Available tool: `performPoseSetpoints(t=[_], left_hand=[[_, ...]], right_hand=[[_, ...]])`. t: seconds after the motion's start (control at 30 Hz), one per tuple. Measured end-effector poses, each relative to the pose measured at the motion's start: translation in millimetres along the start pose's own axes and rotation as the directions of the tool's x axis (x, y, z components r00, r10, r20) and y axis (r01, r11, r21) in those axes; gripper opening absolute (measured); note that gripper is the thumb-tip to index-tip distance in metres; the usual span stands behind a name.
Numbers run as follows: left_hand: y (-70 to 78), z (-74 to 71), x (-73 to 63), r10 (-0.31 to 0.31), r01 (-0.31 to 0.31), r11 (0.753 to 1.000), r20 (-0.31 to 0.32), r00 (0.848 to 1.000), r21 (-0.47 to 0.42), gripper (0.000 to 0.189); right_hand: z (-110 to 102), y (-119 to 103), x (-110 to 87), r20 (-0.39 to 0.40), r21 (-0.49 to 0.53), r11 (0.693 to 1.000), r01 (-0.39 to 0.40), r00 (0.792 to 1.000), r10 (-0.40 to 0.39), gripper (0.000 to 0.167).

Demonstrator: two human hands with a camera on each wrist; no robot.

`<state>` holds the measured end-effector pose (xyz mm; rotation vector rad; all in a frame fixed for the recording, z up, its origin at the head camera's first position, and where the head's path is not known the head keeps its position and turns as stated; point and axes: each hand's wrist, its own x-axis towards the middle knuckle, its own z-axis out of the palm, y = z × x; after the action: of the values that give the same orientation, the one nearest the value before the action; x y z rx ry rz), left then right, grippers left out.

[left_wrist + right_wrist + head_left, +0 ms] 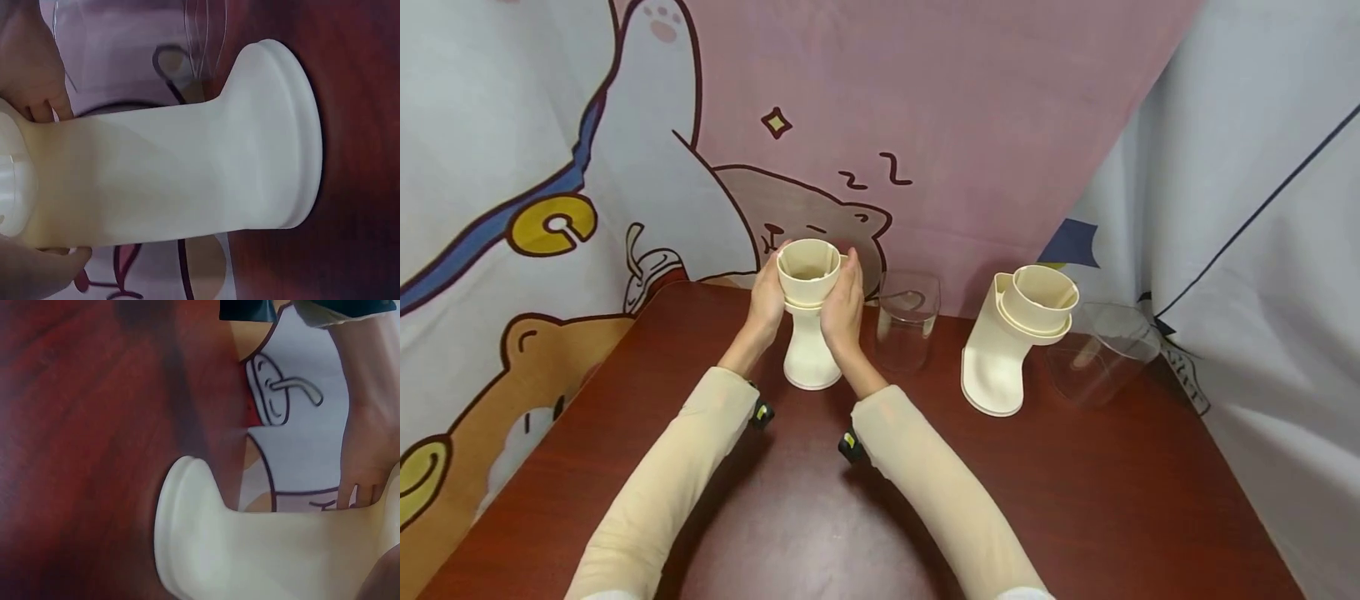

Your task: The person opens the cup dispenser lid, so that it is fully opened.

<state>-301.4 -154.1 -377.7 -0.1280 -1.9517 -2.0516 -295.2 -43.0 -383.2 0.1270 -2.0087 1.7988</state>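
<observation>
A cream plastic stand (805, 333) with a flared foot and a round, cup-like collar on top stands upright on the table. My left hand (765, 298) grips the left side of the collar area. On the opposite side, my right hand (844, 304) holds it too. In the left wrist view the stand's smooth neck (144, 175) runs down to a rounded foot on the tabletop, with fingertips of both hands curled below the collar. The foot (190, 531) also shows resting on the wood in the right wrist view.
A second cream stand (996, 362) with the same collar stands to the right. Clear, box-like containers are close by: one (891, 350) beside my right hand, another (1093, 375) at the far right. A patterned cloth (985, 125) hangs behind the dark red table (1112, 500).
</observation>
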Motion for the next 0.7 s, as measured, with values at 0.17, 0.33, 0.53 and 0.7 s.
performPoseSetpoints(t=[0.17, 0.33, 0.53, 0.7], left_hand=[[-2.1, -5.1, 17.3, -0.017, 0.017, 0.999, -0.015, 1.000, 0.028, 0.051], [-0.8, -5.5, 29.3, -0.026, 0.027, 0.998, -0.003, 1.000, 0.059, 0.052], [-3.2, -7.1, 29.0, -0.052, 0.052, 0.997, -0.009, 0.999, 0.057, 0.052], [-7.9, -4.6, 22.1, -0.027, 0.027, 0.999, -0.007, 1.000, -0.023, 0.056]], right_hand=[[10.2, 3.1, 13.8, 0.014, -0.024, 1.000, 0.000, 1.000, 0.000, 0.057], [14.3, 4.8, 26.8, 0.010, -0.047, 0.999, 0.011, 1.000, -0.010, 0.056], [16.1, 6.6, 27.7, 0.025, -0.059, 0.998, -0.005, 1.000, 0.007, 0.056], [11.2, 5.7, 24.8, 0.046, -0.068, 0.998, -0.003, 0.999, 0.007, 0.056]])
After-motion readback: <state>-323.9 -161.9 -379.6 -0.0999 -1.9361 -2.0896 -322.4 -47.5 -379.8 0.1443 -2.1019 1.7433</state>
